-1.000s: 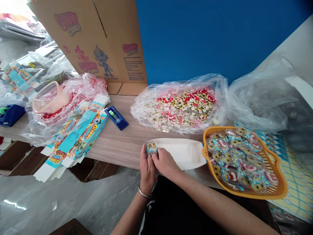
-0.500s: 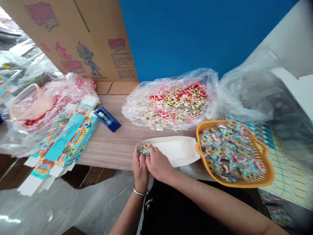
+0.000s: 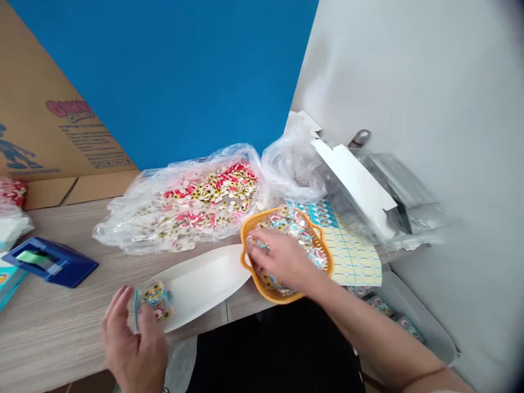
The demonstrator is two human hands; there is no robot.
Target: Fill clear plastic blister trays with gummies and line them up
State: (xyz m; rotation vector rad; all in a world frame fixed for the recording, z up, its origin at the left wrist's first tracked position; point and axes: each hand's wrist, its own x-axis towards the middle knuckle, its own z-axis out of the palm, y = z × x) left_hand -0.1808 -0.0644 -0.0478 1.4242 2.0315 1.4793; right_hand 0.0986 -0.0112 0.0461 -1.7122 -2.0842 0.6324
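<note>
My left hand (image 3: 133, 335) is at the left end of a long white cardboard tray (image 3: 200, 278), its fingers apart around that end. Its thumb lies against clear candy packets (image 3: 155, 295) with yellow, red and blue pieces, standing in the tray's left end. My right hand (image 3: 278, 256) reaches into an orange plastic basket (image 3: 249, 224) full of similar packets. Its fingers are bent together on one small packet (image 3: 258, 244) near the basket's left side; the fingertips are partly hidden and slightly blurred.
Behind the tray lies a clear bag of loose candies (image 3: 204, 202). A blue tape dispenser (image 3: 53, 262) stands on the left, a printed cardboard box (image 3: 61, 131) behind it. Right of the basket are a yellow patterned sheet (image 3: 354, 256), white card pieces (image 3: 356, 185) and a bin (image 3: 434, 338).
The view has swung right. Both hands were together at the tray's left end; my right hand has moved into the basket, and my left hand has opened beside the packets.
</note>
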